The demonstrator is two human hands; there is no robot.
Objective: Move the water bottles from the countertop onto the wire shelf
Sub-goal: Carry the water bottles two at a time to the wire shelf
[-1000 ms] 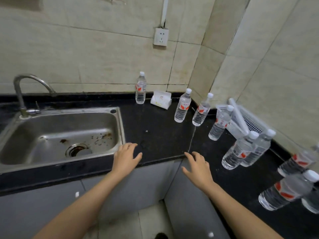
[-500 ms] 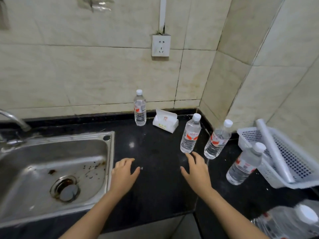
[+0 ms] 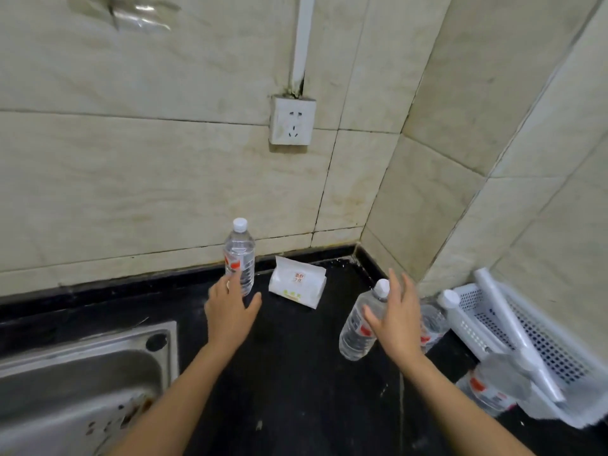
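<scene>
A clear water bottle point(image 3: 239, 251) with a white cap and red label stands on the black countertop point(image 3: 296, 373) against the back wall. My left hand point(image 3: 230, 311) is open right in front of it, fingertips at its lower body. A second bottle point(image 3: 360, 324) stands to the right, and my right hand point(image 3: 396, 320) is open beside it, fingers spread around its neck without closing. A third bottle point(image 3: 436, 319) shows partly behind my right hand. Another bottle point(image 3: 487, 390) sits blurred at the lower right. No wire shelf is in view.
A white tissue pack point(image 3: 297, 286) lies between the two hands near the wall. A white plastic basket point(image 3: 526, 340) holding a white roll stands in the right corner. The steel sink point(image 3: 85, 383) is at the lower left. A wall socket point(image 3: 292, 120) hangs above.
The view has tilted up and closer to the wall. Both hands have reached forward, the left up to the back bottle and the right up to the bottle beside the tissue pack.
</scene>
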